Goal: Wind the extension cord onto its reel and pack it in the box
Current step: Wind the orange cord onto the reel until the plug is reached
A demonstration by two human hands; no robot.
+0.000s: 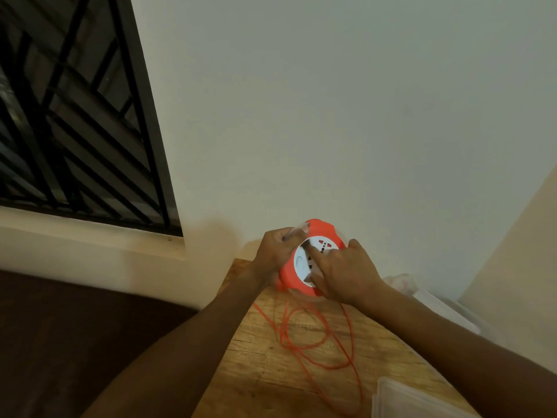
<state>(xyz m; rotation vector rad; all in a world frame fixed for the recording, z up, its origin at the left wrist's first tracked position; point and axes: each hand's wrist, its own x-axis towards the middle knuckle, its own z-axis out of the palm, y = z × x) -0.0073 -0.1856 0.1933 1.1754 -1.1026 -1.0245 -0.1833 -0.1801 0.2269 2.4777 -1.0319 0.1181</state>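
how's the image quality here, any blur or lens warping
Head view: dim, warm light; wide-angle lens bends the window frame and wall lines. The reel and both hands, left and right, look soft with slight motion blur. The clear box at bottom right is hazy. No strong glare.

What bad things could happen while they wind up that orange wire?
The loose orange cord lies in crossing loops on the wooden table, so it could knot or snag while winding. The reel is held up off the table between the left hand and right hand, so it might slip and drop.
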